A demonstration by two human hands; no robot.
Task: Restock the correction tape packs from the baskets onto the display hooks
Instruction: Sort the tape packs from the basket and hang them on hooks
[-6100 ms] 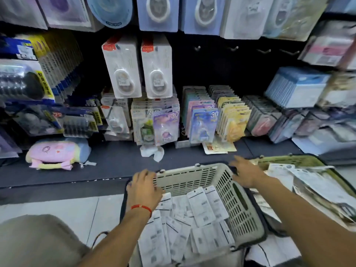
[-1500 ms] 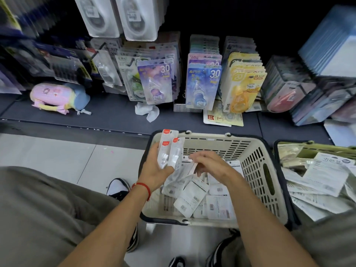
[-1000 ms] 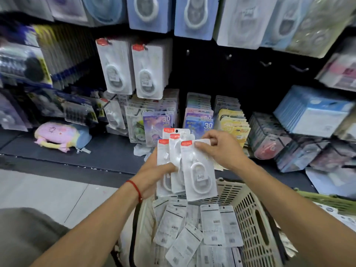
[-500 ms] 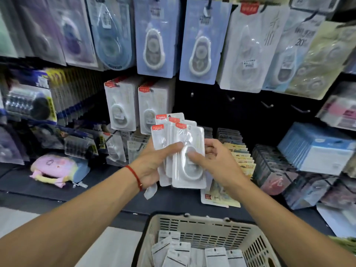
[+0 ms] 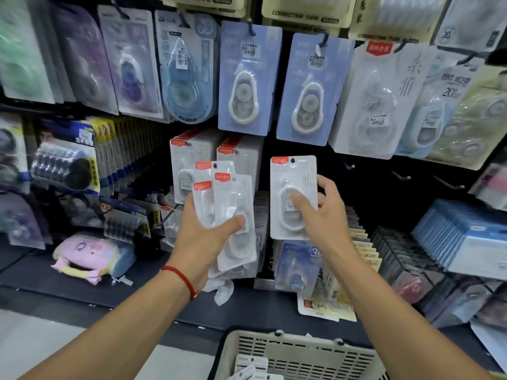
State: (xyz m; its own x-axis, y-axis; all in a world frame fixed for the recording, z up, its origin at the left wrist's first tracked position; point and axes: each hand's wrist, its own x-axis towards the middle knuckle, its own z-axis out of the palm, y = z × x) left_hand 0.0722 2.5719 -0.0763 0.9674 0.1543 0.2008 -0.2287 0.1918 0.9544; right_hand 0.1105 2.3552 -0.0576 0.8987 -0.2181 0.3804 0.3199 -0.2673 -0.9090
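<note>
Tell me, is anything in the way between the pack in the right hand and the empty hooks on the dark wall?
Nothing visible is. The right hand holds one white pack up in front of the dark panel, and the bare hooks stick out just to its right with open space between. The left hand keeps the other packs off to the side.

Before me: dark display wall (image 5: 365, 187) | below: dark shelf (image 5: 170, 305) | at my feet: pale tiled floor (image 5: 49, 341)
</note>
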